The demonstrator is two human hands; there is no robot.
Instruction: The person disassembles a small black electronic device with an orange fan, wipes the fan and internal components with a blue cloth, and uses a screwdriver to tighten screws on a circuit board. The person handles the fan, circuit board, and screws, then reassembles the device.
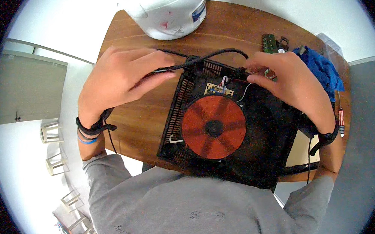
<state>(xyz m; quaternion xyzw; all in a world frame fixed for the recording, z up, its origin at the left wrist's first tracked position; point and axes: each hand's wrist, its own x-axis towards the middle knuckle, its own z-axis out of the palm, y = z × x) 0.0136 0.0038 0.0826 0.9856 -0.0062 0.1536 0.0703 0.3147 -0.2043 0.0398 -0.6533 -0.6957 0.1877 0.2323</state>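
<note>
An opened induction cooktop base, a black casing (259, 138), lies on the table in front of me. Inside it sit a round copper-red coil (195, 130) with a dark hub and, beyond that, a small circuit board (218, 90) with thin wires. My left hand (121, 74) is closed around a black power cable (215, 54) left of the casing's far corner. From there the cable arches over the far edge to my right hand (291, 72), whose thumb and fingers pinch around its end by the rim. Thin red and white wires run beneath those fingertips, which partly hide the contact.
A white bucket (172, 17) stands at the table's far left. At the far right are a green circuit board (269, 43), a blue cloth (321, 69) and a clear plastic container (329, 43). A screwdriver (341, 122) lies by the right edge. Stools (55, 167) stand on the floor.
</note>
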